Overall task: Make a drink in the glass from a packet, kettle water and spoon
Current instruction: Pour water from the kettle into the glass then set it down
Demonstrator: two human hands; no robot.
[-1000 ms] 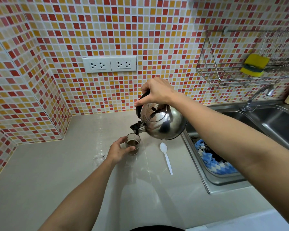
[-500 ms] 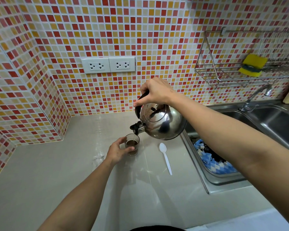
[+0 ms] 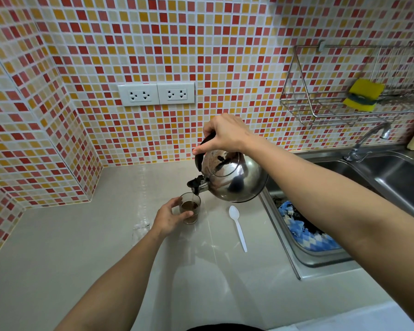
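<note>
A small clear glass (image 3: 190,208) stands on the grey counter (image 3: 81,247) with dark brown liquid in it. My left hand (image 3: 169,216) wraps around its left side. My right hand (image 3: 225,132) grips the black handle of a shiny steel kettle (image 3: 234,179), tilted to the left with its spout just above the glass; a thin stream runs into the glass. A white plastic spoon (image 3: 237,226) lies on the counter right of the glass. A crumpled clear packet (image 3: 141,229) lies left of my left wrist.
A steel sink (image 3: 392,177) sits at the right with a blue and white cloth (image 3: 304,231) in its near basin and a tap (image 3: 368,139) behind. A wire rack (image 3: 320,111) with a yellow sponge (image 3: 363,94) hangs above. Two wall sockets (image 3: 156,93) sit on the tiled wall.
The kettle stays tilted over the glass and the liquid level in the glass has risen slightly. Both hands hold their places.
</note>
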